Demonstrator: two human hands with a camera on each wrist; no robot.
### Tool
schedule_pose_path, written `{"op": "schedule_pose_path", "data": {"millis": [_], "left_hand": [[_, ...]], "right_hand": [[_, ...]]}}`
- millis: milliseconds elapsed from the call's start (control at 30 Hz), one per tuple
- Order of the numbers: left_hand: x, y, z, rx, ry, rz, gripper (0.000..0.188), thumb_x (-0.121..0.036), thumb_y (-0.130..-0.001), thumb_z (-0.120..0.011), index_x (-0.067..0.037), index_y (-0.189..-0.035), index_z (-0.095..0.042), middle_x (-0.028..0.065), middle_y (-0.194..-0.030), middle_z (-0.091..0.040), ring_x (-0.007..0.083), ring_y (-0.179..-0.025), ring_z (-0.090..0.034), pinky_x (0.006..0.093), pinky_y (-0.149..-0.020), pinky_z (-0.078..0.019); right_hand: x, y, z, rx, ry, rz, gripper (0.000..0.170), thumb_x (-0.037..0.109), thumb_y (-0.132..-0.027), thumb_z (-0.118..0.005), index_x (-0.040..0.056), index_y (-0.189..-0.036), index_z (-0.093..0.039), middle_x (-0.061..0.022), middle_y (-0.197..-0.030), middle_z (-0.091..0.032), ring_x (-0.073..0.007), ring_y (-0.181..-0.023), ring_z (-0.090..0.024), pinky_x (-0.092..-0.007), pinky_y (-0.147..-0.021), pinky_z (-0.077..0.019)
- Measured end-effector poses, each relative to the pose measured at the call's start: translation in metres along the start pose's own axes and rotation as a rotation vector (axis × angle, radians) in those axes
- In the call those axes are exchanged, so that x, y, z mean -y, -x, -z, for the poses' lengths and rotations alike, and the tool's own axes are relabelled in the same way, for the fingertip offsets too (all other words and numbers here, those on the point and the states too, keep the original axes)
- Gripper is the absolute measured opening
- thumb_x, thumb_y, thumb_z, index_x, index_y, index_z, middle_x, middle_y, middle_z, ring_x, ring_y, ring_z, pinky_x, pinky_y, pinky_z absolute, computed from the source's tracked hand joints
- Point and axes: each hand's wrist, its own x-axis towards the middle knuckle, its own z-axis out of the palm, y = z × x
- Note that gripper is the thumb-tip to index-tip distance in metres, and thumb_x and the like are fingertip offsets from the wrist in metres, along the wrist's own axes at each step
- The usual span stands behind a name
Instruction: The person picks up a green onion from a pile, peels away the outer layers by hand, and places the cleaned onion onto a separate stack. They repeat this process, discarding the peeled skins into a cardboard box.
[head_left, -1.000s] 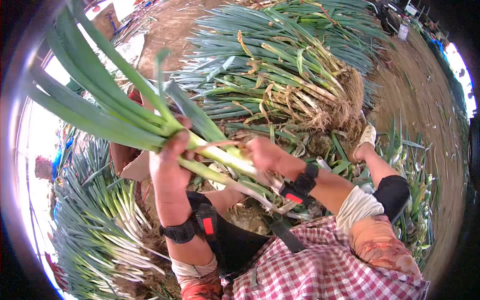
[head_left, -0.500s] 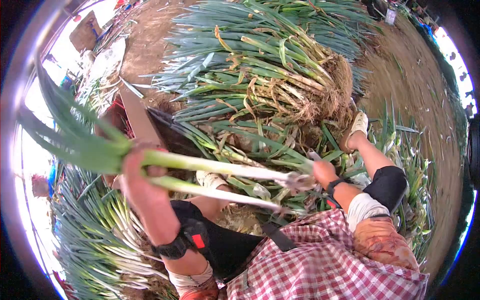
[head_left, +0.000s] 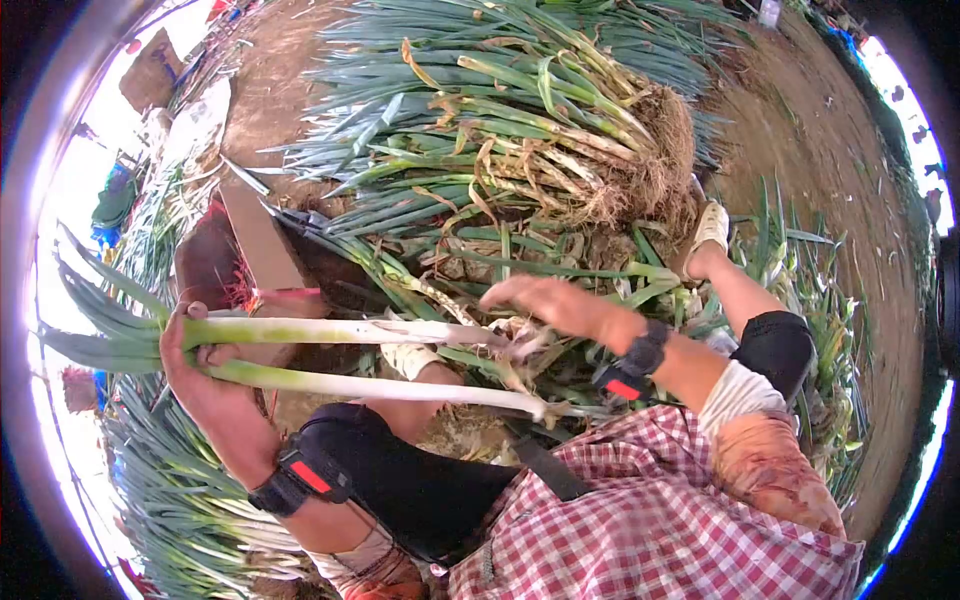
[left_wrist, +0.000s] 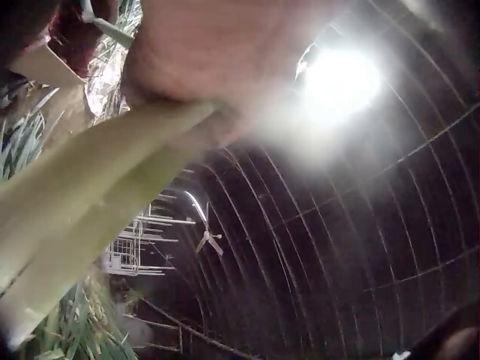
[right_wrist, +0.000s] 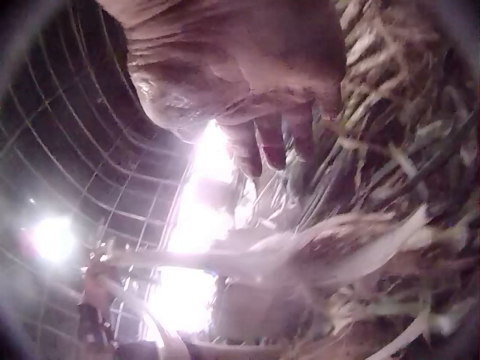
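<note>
Two long green onions (head_left: 340,331) lie nearly level across the head view, green leaves to the left and white root ends to the right. My left hand (head_left: 212,385) grips them where the leaves begin. In the left wrist view the pale stalks (left_wrist: 90,195) run out from under the left hand (left_wrist: 217,52). My right hand (head_left: 560,303) is held above the root ends, fingers stretched out and holding nothing. The right wrist view shows the right hand (right_wrist: 247,75) with its fingers apart from the blurred stalk and loose skin (right_wrist: 322,244) below.
A big heap of unpeeled green onions (head_left: 480,120) with dry roots lies ahead. Cleaned green onions (head_left: 190,490) are piled at lower left, near a brown box (head_left: 260,225). Peeled leaves and skins (head_left: 640,290) litter the ground between my feet.
My left hand has moved left with the green onions, which have swung level. My right hand pulled right, away from the stalks, let go of a leaf, and has come back over the root ends.
</note>
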Motion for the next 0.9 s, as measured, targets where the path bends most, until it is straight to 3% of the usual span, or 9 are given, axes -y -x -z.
{"op": "schedule_pose_path", "data": {"millis": [33,67,133,200,267,400,567,800,900], "left_hand": [[-0.003,-0.003,0.004,0.009,0.037,0.037,0.022,-0.02,-0.083,-0.051,-0.002,-0.097,-0.052,0.0048,-0.084,-0.055,0.0075,-0.063,-0.048,0.0148,-0.049,-0.0382],[-0.004,-0.013,0.018,0.005,0.033,0.033,0.022,-0.02,-0.083,-0.051,-0.002,-0.097,-0.052,0.0048,-0.084,-0.055,0.0075,-0.063,-0.048,0.0148,-0.049,-0.0382],[0.002,-0.041,0.054,0.063,0.47,0.36,0.019,-0.02,-0.08,-0.055,-0.004,-0.09,-0.053,0.0005,-0.077,-0.056,0.0031,-0.057,-0.047,0.0133,-0.035,-0.0312],[0.015,-0.041,0.07,-0.03,0.247,0.233,0.019,-0.02,-0.08,-0.056,-0.005,-0.091,-0.052,0.001,-0.078,-0.057,0.0039,-0.058,-0.048,0.0135,-0.037,-0.0329],[0.023,-0.045,0.086,-0.129,-0.024,0.157,0.019,-0.02,-0.079,-0.057,-0.006,-0.091,-0.052,0.0026,-0.079,-0.058,0.0086,-0.064,-0.053,0.0201,-0.049,-0.0439],[0.033,-0.038,0.076,-0.082,0.06,0.293,0.021,-0.021,-0.077,-0.059,-0.006,-0.089,-0.052,0.0052,-0.079,-0.057,0.0163,-0.077,-0.056,0.0319,-0.069,-0.0478],[0.059,-0.052,0.085,-0.041,-0.162,0.415,0.011,-0.021,-0.08,-0.048,-0.011,-0.08,-0.053,0.0014,-0.075,-0.054,0.0149,-0.067,-0.052,0.0297,-0.063,-0.0418],[0.076,-0.056,0.066,-0.261,-0.17,0.443,0.013,-0.019,-0.069,-0.058,-0.008,-0.075,-0.053,0.0043,-0.064,-0.053,0.0215,-0.054,-0.052,0.0331,-0.054,-0.045],[0.069,-0.042,0.039,-0.177,-0.342,0.41,0.013,-0.018,-0.069,-0.058,-0.007,-0.074,-0.053,0.0044,-0.063,-0.052,0.0212,-0.055,-0.052,0.0328,-0.054,-0.045]], "right_hand": [[0.002,-0.007,-0.015,0.061,0.01,0.057,0.039,0.029,-0.093,-0.029,0.0019,-0.104,-0.055,-0.0098,-0.101,-0.058,-0.0212,-0.093,-0.053,-0.031,-0.084,-0.04],[0.003,-0.009,-0.021,0.159,-0.075,-0.116,0.042,0.033,-0.092,-0.029,0.0014,-0.102,-0.056,-0.0075,-0.091,-0.059,-0.0175,-0.083,-0.053,-0.029,-0.075,-0.041],[0.02,-0.006,-0.028,0.262,-0.244,-0.36,0.05,0.041,-0.091,-0.03,0.0007,-0.096,-0.058,-0.003,-0.075,-0.058,-0.0112,-0.067,-0.049,-0.0262,-0.062,-0.0405],[0.053,0.007,-0.023,0.351,-0.428,-0.567,0.059,0.052,-0.089,-0.029,0.0007,-0.096,-0.058,-0.0017,-0.073,-0.056,-0.0101,-0.065,-0.046,-0.0256,-0.062,-0.0403],[0.07,0.025,-0.026,0.34,-0.332,-0.448,0.054,0.049,-0.088,-0.036,0.0016,-0.102,-0.055,-0.0036,-0.081,-0.055,-0.0101,-0.072,-0.046,-0.0258,-0.068,-0.0404],[0.082,0.044,-0.033,0.424,-0.319,-0.405,0.049,0.044,-0.085,-0.048,-0.0016,-0.103,-0.054,-0.0073,-0.083,-0.057,-0.0131,-0.075,-0.05,-0.0281,-0.07,-0.0407],[0.093,0.066,-0.039,0.315,-0.17,-0.286,0.045,0.042,-0.082,-0.054,-0.0002,-0.095,-0.053,-0.0072,-0.073,-0.055,-0.0134,-0.066,-0.049,-0.0291,-0.06,-0.0405],[0.121,0.091,-0.022,0.25,0.024,-0.354,0.026,0.03,-0.087,-0.049,0.0035,-0.083,-0.049,-0.0159,-0.058,-0.046,-0.0249,-0.049,-0.047,-0.0335,-0.048,-0.0379],[0.125,0.101,-0.009,0.25,0.03,-0.379,0.025,0.028,-0.087,-0.049,0.0035,-0.082,-0.048,-0.0151,-0.057,-0.045,-0.0239,-0.049,-0.047,-0.0345,-0.048,-0.0376]]}}
